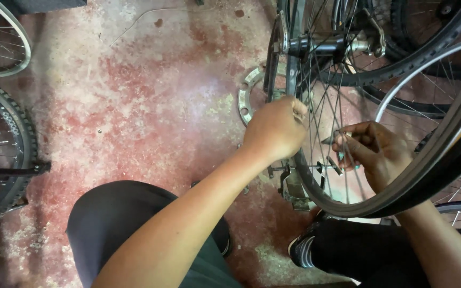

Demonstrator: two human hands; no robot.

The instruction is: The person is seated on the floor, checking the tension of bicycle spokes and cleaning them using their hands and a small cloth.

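We are looking down at a bicycle wheel (401, 176) standing upright between our knees over a worn red floor (134, 106); our left hand (276, 129) is closing in a fist on the spokes (316, 106), while our right hand (372, 152) is pinching a small metal tool (331, 140) against them (a silver chainring (246, 96) is lying just beyond)

soft, even daylight falls on the floor (134, 106), brightest at its middle, with pale glare there. under my legs the shadows are weak. near my fingers (348, 144) the spokes (321, 106) blur slightly; the tyre (428, 170) bends at the right edge.
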